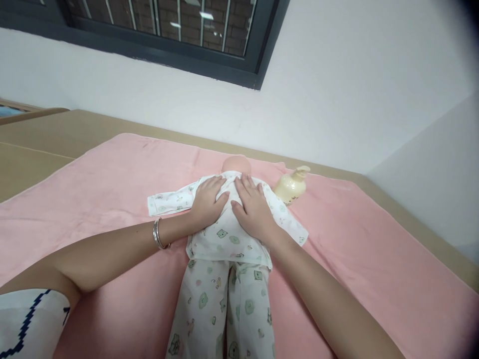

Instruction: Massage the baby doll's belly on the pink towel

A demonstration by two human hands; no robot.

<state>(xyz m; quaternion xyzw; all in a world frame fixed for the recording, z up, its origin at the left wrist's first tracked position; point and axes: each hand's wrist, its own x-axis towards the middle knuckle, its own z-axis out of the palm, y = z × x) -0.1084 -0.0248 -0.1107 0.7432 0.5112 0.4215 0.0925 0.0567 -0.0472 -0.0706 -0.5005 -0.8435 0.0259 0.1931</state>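
A doll (236, 164) lies on a pink blanket (134, 164), dressed in a white printed top (228, 242) and matching trousers (204, 299). Both palms rest flat on the chest of the top. My left hand (209, 203), with silver bangles on its wrist, is on the left side, fingers extended. My right hand (254, 207) lies beside it on the right side, fingers spread. The thumbs point toward each other with a small gap between them. Neither hand grips anything. Only the rounded top of the doll's head shows beyond the collar.
A pale yellow pump bottle (291, 187) stands on the blanket beside the doll's right-hand sleeve. The tan surface's edge (157, 127) runs along a white wall (337, 85). A dark-framed window (209, 67) is above. Part of a wooden rail (33, 114) shows at far left.
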